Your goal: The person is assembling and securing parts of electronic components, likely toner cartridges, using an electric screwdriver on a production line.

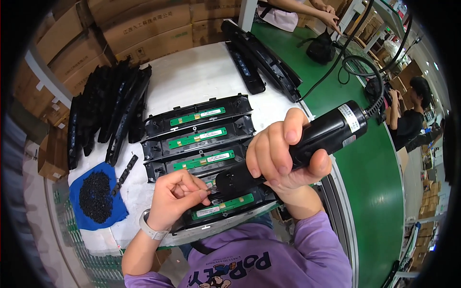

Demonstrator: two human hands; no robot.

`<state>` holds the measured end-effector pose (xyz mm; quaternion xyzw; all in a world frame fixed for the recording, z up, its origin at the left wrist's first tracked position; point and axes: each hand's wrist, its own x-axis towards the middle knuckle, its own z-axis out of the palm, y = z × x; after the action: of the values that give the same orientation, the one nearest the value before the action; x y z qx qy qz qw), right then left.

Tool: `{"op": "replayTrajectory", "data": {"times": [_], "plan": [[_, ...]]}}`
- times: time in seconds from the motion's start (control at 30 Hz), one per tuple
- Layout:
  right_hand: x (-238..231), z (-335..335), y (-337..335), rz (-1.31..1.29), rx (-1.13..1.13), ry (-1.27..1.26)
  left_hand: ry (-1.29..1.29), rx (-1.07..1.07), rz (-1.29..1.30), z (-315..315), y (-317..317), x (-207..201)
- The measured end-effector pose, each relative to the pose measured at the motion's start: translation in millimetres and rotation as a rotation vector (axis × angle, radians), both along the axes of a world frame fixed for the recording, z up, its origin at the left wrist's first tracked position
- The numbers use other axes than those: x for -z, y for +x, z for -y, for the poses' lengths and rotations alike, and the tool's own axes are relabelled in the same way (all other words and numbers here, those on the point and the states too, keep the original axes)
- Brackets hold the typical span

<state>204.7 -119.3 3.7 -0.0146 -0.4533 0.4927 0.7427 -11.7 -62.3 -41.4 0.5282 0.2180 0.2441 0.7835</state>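
"So, what has the right hand point(277, 152) got?"

"A thick black electric screwdriver point(327, 134), with fingers and thumb wrapped around its body. The cord point(376, 106) leaves its back end, and the nose points toward the left hand point(176, 198), over the near side of the worktop point(187, 65)."

"And that left hand?"

"Thumb and fingertips are pinched together just beside the screwdriver's tip. Anything between them is too small for me to tell. A pale band point(152, 230) sits around the wrist."

"What lies under the tools and fingers?"

"A row of black panels point(244, 126), running from the middle of the worktop to its near edge, one behind another. Each panel clearly in view carries a green circuit board point(235, 203); the one right under the tip is mostly hidden."

"Anything toward the left edge?"

"Yes. A blue cloth point(119, 210) lies by the near left corner, bearing a heap of tiny black pieces point(96, 196). A dark strip with holes point(127, 172) rests at its right side. Farther back along that edge stands a crowded pile of long black parts point(126, 108)."

"And the far right corner?"

"Two long black covers point(261, 55) side by side, slanting along the right edge. Cardboard boxes point(149, 26) are stacked beyond the far edge."
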Motion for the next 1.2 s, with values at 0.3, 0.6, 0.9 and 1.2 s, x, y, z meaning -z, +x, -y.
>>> {"op": "replayTrajectory", "data": {"times": [0.3, 0.6, 0.9, 1.2], "plan": [[3, -3, 1, -0.073, -0.029, 0.076, -0.184, 0.041, 0.085, -1, -3, 1], [10, -9, 1, -0.105, -0.031, -0.067, -0.109, -0.001, 0.082, 1, -5, 5], [-13, 1, 15, 0.351, 0.047, -0.204, 0.36, -0.217, -0.2, -14, -7, 3], [-7, 9, 26, 0.584, 0.076, -0.151, 0.933, -0.131, -0.36, -10, -4, 0]]}}
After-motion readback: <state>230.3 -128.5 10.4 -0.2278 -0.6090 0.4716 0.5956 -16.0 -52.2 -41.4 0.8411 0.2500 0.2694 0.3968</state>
